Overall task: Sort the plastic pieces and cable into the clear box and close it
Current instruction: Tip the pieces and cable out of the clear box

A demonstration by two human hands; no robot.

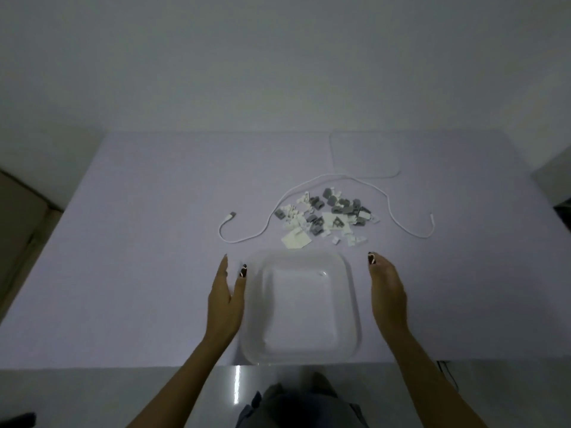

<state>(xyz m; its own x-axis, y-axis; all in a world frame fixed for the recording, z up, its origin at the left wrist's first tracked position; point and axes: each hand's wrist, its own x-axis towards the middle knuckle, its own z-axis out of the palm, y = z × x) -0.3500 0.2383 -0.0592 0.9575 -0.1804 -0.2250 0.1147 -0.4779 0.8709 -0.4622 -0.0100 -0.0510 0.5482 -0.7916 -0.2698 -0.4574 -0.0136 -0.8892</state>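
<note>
A: How far along are you?

B: Barely starting. Your left hand (224, 299) and right hand (387, 291) are flanking the box (352, 304) at the counter's (139, 242) near edge, fingers open, gripping nothing.

A: What's waiting?

B: Everything. The pieces (327, 216) and cable (324, 177) are lying just beyond the empty box; the lid (364, 154) is sitting far right.

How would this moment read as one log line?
stage: start | clear box: empty, open | left hand, right hand: open, flanking box | pieces, cable: on table | lid: aside
</note>
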